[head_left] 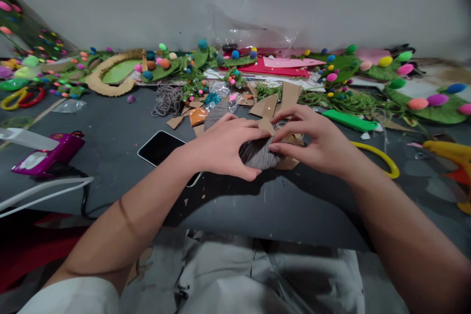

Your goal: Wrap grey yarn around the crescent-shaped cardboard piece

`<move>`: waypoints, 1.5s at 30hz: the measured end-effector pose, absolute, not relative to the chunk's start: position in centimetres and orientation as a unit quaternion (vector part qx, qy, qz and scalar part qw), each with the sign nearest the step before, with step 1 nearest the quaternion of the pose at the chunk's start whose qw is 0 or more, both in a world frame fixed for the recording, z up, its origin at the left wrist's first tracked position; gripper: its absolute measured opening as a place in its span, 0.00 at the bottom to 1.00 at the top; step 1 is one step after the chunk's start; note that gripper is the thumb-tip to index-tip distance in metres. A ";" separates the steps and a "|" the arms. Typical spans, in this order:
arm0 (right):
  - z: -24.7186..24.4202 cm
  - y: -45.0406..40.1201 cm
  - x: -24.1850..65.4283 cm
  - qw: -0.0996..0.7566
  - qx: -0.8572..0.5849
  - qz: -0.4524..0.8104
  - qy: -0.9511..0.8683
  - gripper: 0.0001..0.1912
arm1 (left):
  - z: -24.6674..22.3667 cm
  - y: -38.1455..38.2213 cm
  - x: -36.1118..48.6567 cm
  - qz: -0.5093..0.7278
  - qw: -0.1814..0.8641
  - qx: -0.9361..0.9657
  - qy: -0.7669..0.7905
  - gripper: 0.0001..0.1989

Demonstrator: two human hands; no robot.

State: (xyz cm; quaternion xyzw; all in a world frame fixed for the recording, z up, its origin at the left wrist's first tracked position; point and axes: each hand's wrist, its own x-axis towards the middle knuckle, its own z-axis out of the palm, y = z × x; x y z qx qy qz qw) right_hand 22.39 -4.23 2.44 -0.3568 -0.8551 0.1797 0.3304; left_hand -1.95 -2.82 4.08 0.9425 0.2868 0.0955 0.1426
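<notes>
A piece wrapped in grey yarn [260,153], with bare brown cardboard [265,125] showing at its upper end, is between my two hands above the dark table. My left hand [231,146] grips it from the left, thumb along the near edge and fingers over the far side. From the right, my right hand [312,140] pinches at its edge with thumb and fingertips. More grey wrapped yarn [217,114] shows behind my left hand. Several cardboard scraps [290,95] lie just beyond. A phone [160,148] is partly under my left forearm.
Grey loose yarn [167,100] and green felt leaves with coloured balls line the back. On the right are a green cutter [349,120], yellow handle loop [382,157] and yellow glue gun [451,152]. A purple power socket [51,154] with cables sits at left, near scissors [24,98].
</notes>
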 end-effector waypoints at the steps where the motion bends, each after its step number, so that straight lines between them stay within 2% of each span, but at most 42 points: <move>1: 2.6 -4.3 22.5 0.324 -0.369 0.210 -0.845 0.05 | 4.1 -2.8 -2.0 0.100 0.145 0.945 0.277 0.29; 5: 2.8 -4.5 22.4 0.284 -0.415 0.383 -0.775 0.09 | 3.9 -2.7 -2.3 0.108 0.141 0.952 0.250 0.31; 7: 2.8 -4.5 22.3 0.281 -0.434 0.431 -0.740 0.10 | 3.7 -2.6 -2.4 0.110 0.133 0.953 0.248 0.33; 17: 2.6 -4.3 22.3 0.338 -0.503 0.399 -0.689 0.12 | 3.6 -2.2 -2.7 0.164 0.097 0.942 0.275 0.36; 21: 2.3 -4.3 22.1 0.430 -0.513 0.357 -0.652 0.10 | 3.3 -0.8 -3.4 0.277 0.085 0.893 0.344 0.48; 23: 2.2 -4.4 21.9 0.453 -0.498 0.350 -0.651 0.11 | 3.2 -0.3 -3.7 0.324 0.080 0.866 0.373 0.51; 26: 2.1 -4.8 21.6 0.434 -0.466 0.360 -0.682 0.12 | 3.4 -0.6 -3.4 0.317 0.026 0.884 0.343 0.42; 29: 2.0 -5.0 21.4 0.391 -0.448 0.378 -0.710 0.14 | 3.8 -1.9 -2.5 0.230 -0.014 0.934 0.274 0.26; 31: 2.1 -5.1 21.3 0.367 -0.447 0.384 -0.720 0.14 | 3.8 -2.7 -2.0 0.170 -0.002 0.948 0.268 0.20; 37: 2.7 -5.0 21.4 0.290 -0.436 0.444 -0.727 0.16 | 3.6 -3.1 -1.6 0.104 0.020 0.959 0.262 0.16; 45: 3.0 -4.6 21.4 0.281 -0.441 0.486 -0.700 0.16 | 3.8 -3.7 -1.4 0.096 0.048 0.969 0.225 0.15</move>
